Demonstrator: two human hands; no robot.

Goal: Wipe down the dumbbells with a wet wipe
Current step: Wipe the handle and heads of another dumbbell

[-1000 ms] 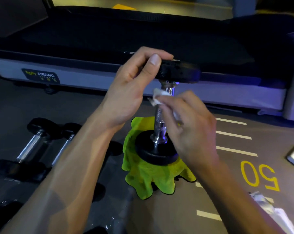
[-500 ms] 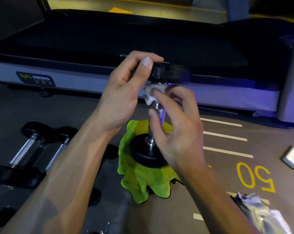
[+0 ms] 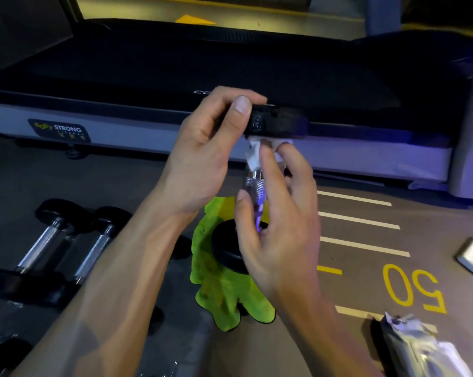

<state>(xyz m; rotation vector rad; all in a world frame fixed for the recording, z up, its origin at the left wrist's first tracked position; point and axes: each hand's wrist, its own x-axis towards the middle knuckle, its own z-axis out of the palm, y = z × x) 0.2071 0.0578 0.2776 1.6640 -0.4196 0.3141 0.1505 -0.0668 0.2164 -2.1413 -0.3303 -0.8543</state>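
Left hand [image 3: 202, 156] grips upright dumbbell [image 3: 277, 122] top, right hand [image 3: 279, 221] pinches wet wipe [image 3: 253, 155] on handle; loose grip could topple it off green cloth [image 3: 221, 292].

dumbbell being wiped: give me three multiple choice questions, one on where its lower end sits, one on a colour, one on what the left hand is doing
1. Where does the upright dumbbell rest its lower end?
A. on the treadmill belt
B. on the cloth on the floor
C. on the other dumbbells

2. What colour is that cloth?
A. bright green
B. red
C. white

3. What is the left hand doing?
A. lying flat on the floor
B. holding the wipe packet
C. gripping the dumbbell's top head

Answers: 1 B, its lower head stands on the cloth; 2 A, it shows bright green; 3 C, its fingers curl round the top head while the right hand presses the wet wipe to the handle.
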